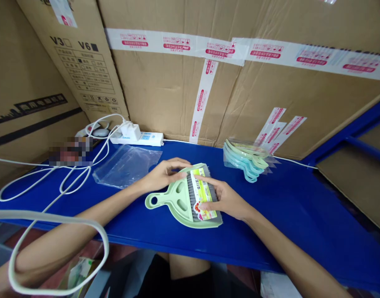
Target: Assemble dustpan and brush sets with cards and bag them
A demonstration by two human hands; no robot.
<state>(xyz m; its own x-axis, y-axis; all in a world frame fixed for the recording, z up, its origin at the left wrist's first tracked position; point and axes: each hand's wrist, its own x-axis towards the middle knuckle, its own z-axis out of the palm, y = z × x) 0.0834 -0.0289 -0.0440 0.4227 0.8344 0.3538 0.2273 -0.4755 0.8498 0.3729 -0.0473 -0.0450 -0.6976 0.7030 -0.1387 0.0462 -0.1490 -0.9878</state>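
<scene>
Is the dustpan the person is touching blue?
No, the dustpan is pale green; the tabletop is blue.

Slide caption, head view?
Left hand at green dustpan, right hand on printed label over gray brush, atop blue table.

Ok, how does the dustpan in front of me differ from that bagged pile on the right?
Colour: the dustpan is pale green, while the bagged pile shows pale green and light blue.
Wrapping: no plastic shows around the dustpan; clear plastic covers the pile.
Place: the dustpan is at both hands; the pile sits apart from them, near the cardboard.
Both are on the blue table.
</scene>
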